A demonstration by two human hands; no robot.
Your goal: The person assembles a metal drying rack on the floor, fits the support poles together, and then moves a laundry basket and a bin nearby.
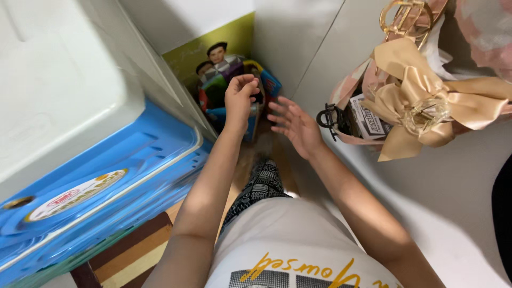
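- Hands reach down into a narrow gap between a white and blue appliance [101, 160] on the left and a pale wall [453, 176] on the right.
- Left hand [240, 98] is loosely curled, fingers bent toward the thumb; I cannot tell whether it pinches anything. It hovers over a pile of colourful packs [229, 80] at the far end of the gap.
- Right hand [293, 125] is open, fingers spread and slightly blurred, holding nothing. It sits just right of the left hand, near the same pile.
- The packs are red, green, blue and yellow, wedged at the far end of the gap on the floor, in front of a green poster [213, 45] that leans against the far wall.
- A pink bag [357, 88] hangs on the right wall, with a big beige bow [421, 90], a gold buckle [408, 16] above it and a black hair claw [329, 118] clipped at its left edge. It is near the right hand but not touching it.
- A brown and cream striped mat [130, 253] lies on the floor at the near left, beside the appliance.
- The person's white shirt [288, 240] and patterned trousers [258, 186] fill the near middle.
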